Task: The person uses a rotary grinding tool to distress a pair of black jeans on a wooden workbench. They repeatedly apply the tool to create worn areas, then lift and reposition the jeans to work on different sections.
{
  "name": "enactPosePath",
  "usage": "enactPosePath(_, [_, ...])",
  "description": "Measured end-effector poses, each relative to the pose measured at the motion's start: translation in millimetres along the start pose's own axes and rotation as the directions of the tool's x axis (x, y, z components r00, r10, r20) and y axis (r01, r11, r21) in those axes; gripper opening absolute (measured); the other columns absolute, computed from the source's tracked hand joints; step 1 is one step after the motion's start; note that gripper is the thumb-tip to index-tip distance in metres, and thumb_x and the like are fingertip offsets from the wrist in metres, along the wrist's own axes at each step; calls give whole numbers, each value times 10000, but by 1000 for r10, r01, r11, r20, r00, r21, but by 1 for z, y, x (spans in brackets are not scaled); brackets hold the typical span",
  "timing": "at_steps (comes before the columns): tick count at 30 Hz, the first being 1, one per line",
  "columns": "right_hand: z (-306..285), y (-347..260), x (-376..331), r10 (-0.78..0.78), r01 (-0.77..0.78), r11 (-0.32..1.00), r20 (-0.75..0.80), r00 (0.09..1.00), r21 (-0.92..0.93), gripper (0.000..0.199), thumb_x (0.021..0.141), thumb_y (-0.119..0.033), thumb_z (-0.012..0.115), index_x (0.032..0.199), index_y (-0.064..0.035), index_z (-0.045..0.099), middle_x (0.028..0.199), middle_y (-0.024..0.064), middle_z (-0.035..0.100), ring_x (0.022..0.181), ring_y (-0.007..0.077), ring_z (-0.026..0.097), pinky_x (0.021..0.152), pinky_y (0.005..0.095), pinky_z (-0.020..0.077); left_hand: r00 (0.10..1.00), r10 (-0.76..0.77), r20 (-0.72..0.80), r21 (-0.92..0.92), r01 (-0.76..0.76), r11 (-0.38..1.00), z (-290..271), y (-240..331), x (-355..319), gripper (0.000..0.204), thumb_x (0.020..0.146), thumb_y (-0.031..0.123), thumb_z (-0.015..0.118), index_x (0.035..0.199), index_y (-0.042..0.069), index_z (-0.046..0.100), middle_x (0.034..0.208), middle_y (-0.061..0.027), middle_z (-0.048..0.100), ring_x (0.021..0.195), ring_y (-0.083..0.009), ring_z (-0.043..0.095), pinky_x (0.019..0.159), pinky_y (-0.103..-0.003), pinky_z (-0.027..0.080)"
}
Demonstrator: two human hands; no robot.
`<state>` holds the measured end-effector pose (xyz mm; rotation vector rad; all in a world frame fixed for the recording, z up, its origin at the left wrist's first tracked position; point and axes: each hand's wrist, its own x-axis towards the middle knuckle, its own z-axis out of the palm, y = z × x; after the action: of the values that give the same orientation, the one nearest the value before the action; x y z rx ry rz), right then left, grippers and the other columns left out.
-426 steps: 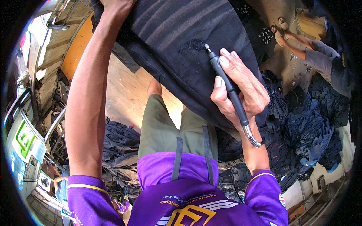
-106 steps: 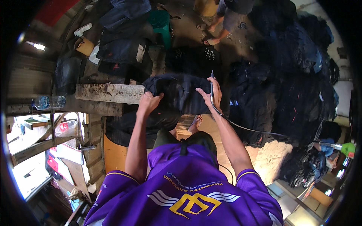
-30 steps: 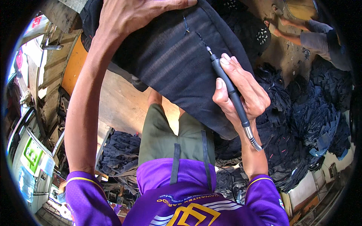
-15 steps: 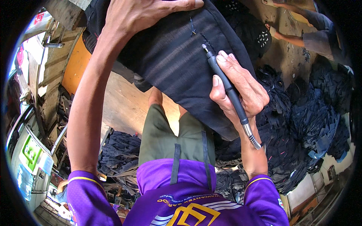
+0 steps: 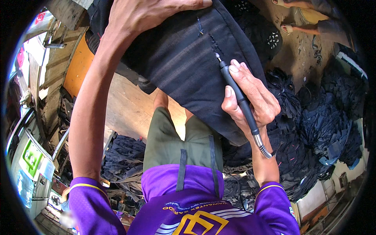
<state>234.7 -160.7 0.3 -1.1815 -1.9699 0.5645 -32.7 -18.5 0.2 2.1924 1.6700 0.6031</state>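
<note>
Distressing dark jeans (image 5: 184, 66) with a pen-like rotary tool (image 5: 239, 103). Jeans draped over a support toward 12 o'clock, reaching down to centre above the lap. Right hand (image 5: 250, 102) at 3 o'clock of the cloth, fingers wrapped round the tool in a pencil grip, tip touching the fabric just below a short row of frayed nicks (image 5: 213, 41). One separate nick with pale threads (image 5: 199, 29) near 12 o'clock. Left hand (image 5: 149, 15) flat on the cloth at 12 o'clock, fingers spread narrow, pressing the fabric taut, gripping nothing. Judged from this: a few marks made, row not finished, most of the panel plain. Heaps of dark garments (image 5: 321, 129) at 3 to 5 o'clock and another pile (image 5: 121, 156) at 8 o'clock. Another person's feet (image 5: 288, 27) at 1 o'clock.
</note>
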Motion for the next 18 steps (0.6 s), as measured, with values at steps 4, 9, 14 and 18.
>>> enactPosePath(4, [-3, 0, -4, 10, -10, 1000, 4, 1000, -2, 346, 830, 15, 763, 1166, 83, 810, 1095, 239, 831, 1099, 374, 821, 1051, 486, 642, 1000, -9, -17, 26, 10, 1000, 1, 2, -1, 654, 762, 658, 908, 1045, 77, 806, 1055, -87, 764, 1082, -260, 653, 1050, -439, 460])
enactPosePath(9, [-7, 0, -8, 29, -29, 1000, 15, 999, -9, 339, 835, -5, 761, 1159, 82, 810, 1090, 241, 831, 1093, 371, 823, 1044, 482, 647, 999, -34, -4, 7, 35, 999, 0, 6, 1, 650, 756, 656, 914, 1036, 78, 808, 1055, -86, 762, 1096, -262, 650, 1058, -438, 458])
enactPosePath(14, [-11, -2, -15, 63, -62, 998, 19, 998, -19, 342, 830, -15, 758, 1154, 78, 812, 1090, 243, 830, 1087, 375, 824, 1039, 482, 649, 1000, -17, -10, 6, 17, 1000, 1, 3, -1, 626, 763, 631, 924, 1038, 80, 810, 1064, -81, 767, 1114, -256, 652, 1072, -440, 447])
enactPosePath(18, [-16, -2, -17, 68, -68, 998, 2, 998, -6, 320, 845, -31, 777, 1146, 70, 815, 1081, 235, 832, 1062, 365, 830, 1025, 464, 654, 997, 63, -44, 51, -60, 997, 1, 0, 3, 604, 773, 601, 936, 995, 52, 811, 1004, -97, 772, 1052, -270, 680, 1003, -439, 495])
